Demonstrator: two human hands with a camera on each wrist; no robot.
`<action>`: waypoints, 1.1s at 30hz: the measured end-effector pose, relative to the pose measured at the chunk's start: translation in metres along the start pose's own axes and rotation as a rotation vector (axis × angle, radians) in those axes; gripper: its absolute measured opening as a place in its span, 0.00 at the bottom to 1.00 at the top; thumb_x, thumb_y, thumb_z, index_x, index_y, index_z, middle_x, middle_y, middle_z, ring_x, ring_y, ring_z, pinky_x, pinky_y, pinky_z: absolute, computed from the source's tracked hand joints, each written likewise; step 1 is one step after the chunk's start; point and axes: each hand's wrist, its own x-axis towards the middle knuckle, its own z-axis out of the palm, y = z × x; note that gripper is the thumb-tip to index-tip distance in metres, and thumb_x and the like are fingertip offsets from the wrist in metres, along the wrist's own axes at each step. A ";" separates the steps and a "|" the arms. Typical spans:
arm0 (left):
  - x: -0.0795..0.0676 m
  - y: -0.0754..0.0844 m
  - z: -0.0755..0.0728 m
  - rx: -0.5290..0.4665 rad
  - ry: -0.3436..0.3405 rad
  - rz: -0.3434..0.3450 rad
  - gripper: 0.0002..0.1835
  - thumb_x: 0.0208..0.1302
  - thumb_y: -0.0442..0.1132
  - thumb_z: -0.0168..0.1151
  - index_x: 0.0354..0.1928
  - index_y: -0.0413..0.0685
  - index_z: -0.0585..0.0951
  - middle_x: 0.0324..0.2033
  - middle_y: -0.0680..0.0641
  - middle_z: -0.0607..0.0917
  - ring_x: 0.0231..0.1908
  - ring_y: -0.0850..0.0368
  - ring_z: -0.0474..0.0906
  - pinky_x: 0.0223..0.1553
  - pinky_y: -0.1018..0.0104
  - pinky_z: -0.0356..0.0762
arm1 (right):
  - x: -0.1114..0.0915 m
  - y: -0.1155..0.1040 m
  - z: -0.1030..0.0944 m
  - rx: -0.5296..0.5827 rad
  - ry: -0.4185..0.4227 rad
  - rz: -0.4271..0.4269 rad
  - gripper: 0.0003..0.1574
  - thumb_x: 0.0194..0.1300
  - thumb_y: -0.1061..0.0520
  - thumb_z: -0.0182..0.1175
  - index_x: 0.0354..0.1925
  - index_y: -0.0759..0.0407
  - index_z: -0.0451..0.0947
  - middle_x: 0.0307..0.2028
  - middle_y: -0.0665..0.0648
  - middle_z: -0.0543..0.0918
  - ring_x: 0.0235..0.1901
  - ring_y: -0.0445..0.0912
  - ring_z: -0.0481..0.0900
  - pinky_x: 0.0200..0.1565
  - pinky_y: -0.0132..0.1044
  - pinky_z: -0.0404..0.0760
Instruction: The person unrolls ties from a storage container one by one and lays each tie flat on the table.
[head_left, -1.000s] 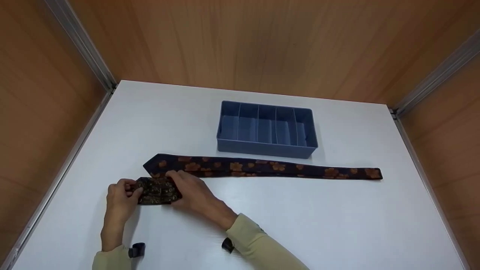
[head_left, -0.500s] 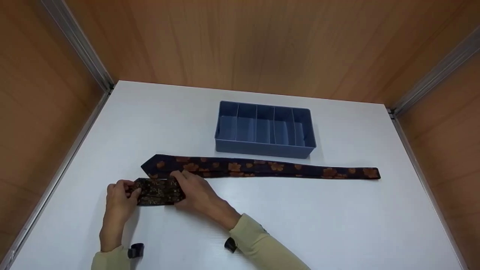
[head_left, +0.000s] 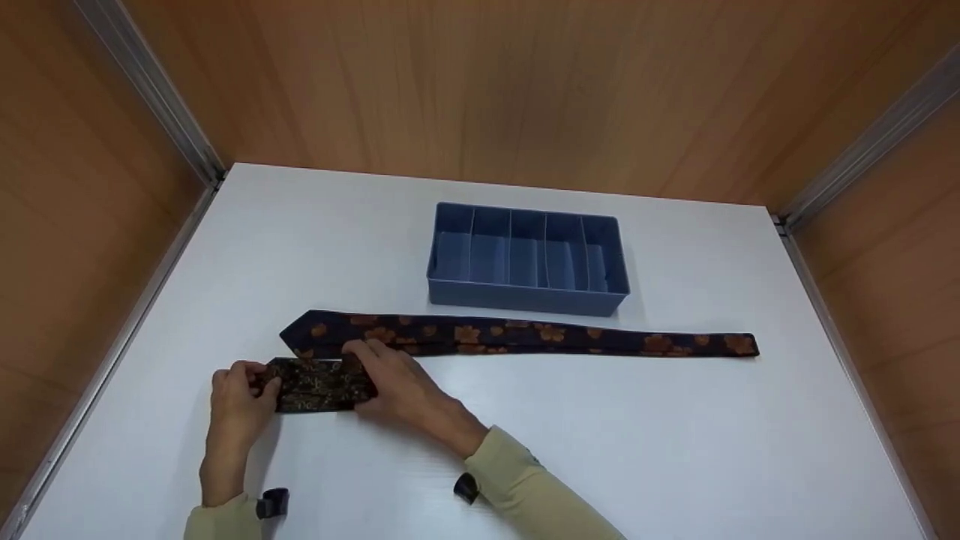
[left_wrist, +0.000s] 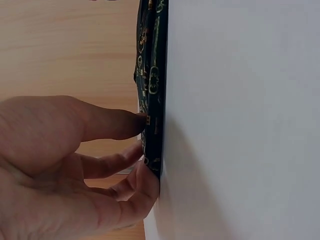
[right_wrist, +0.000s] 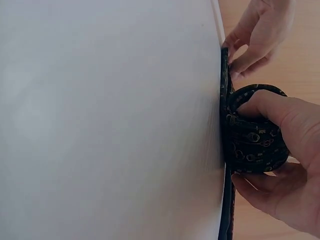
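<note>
A black necktie (head_left: 315, 386) with a small gold pattern lies at the left front of the table, a short flat stretch showing in the head view. At its left end my left hand (head_left: 241, 399) pinches it, thumb on top and curled fingers at the edge, as the left wrist view shows. My right hand (head_left: 401, 386) grips the thick rolled part of the same necktie (right_wrist: 255, 140), thumb tucked into the coil and fingers beneath. Just behind lies a flat navy necktie (head_left: 510, 336) with orange flowers, its pointed end close to the black one.
A blue divided box (head_left: 529, 296) with several compartments stands behind the navy necktie. Wooden panels (head_left: 480, 90) enclose the white table (head_left: 637, 442) at the back and sides.
My right hand has slid slightly to the right with the roll, and a longer flat stretch of the black necktie shows between the hands. The left hand keeps its place.
</note>
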 end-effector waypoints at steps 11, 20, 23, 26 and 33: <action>0.000 0.006 0.003 0.002 0.033 -0.011 0.18 0.71 0.26 0.55 0.56 0.18 0.67 0.53 0.23 0.65 0.54 0.29 0.66 0.57 0.39 0.68 | -0.003 0.006 -0.007 0.029 -0.027 0.007 0.49 0.57 0.56 0.78 0.70 0.53 0.64 0.61 0.55 0.77 0.58 0.44 0.76 0.58 0.31 0.75; 0.005 0.008 0.007 -0.045 0.029 0.000 0.22 0.68 0.26 0.54 0.59 0.16 0.66 0.52 0.22 0.70 0.56 0.28 0.66 0.58 0.38 0.66 | -0.006 0.010 -0.011 0.031 -0.039 0.007 0.51 0.58 0.52 0.78 0.71 0.55 0.62 0.60 0.56 0.77 0.60 0.44 0.75 0.60 0.31 0.73; 0.006 0.006 0.007 -0.049 0.017 0.000 0.23 0.68 0.27 0.55 0.59 0.16 0.66 0.54 0.21 0.69 0.57 0.28 0.66 0.59 0.38 0.65 | -0.007 0.012 -0.013 0.002 -0.052 0.016 0.50 0.58 0.51 0.78 0.71 0.55 0.63 0.61 0.55 0.76 0.61 0.45 0.74 0.63 0.35 0.71; 0.007 0.006 0.006 -0.037 -0.006 0.002 0.23 0.69 0.29 0.54 0.60 0.16 0.66 0.55 0.20 0.68 0.59 0.26 0.65 0.61 0.36 0.64 | -0.008 0.013 -0.015 -0.013 -0.056 0.021 0.49 0.58 0.51 0.78 0.70 0.54 0.64 0.61 0.55 0.76 0.61 0.46 0.74 0.65 0.37 0.71; 0.008 0.009 0.005 -0.010 -0.040 -0.010 0.23 0.71 0.31 0.52 0.61 0.17 0.65 0.56 0.19 0.66 0.60 0.24 0.61 0.60 0.34 0.62 | -0.011 0.017 -0.018 -0.025 -0.029 -0.015 0.48 0.56 0.53 0.79 0.69 0.56 0.67 0.62 0.56 0.77 0.61 0.48 0.76 0.62 0.36 0.74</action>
